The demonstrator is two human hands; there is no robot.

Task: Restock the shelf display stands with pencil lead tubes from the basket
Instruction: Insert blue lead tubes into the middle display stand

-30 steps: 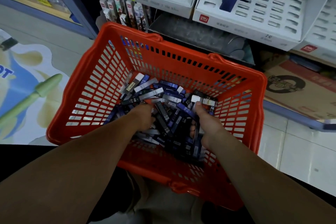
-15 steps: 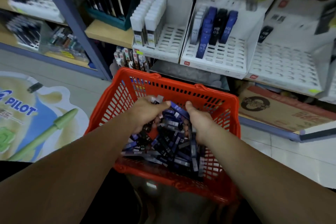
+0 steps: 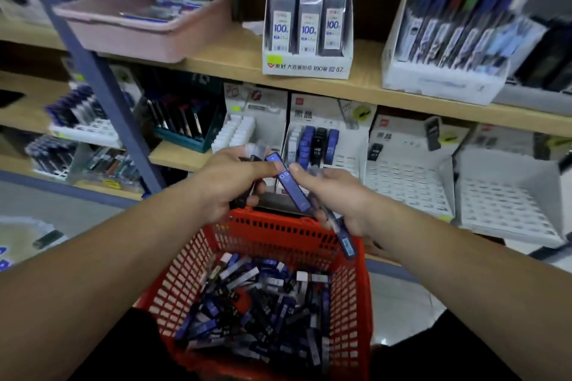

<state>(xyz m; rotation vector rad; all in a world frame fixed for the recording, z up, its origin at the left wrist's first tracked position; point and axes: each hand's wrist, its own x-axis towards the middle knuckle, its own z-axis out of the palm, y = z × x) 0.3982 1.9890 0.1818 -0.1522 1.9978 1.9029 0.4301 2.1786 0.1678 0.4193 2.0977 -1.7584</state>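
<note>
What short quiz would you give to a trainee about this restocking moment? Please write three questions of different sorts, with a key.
1. True or false: the left hand and the right hand are both empty.
2. Which number is printed on the blue tube that is held between the two hands? A) 0.5 B) 0.7 C) 0.9
3. Fill in the missing word: the loose tubes that are not yet shelved lie in a ___ basket.

Key: 1 false, both hands hold tubes; 2 A; 3 red.
</note>
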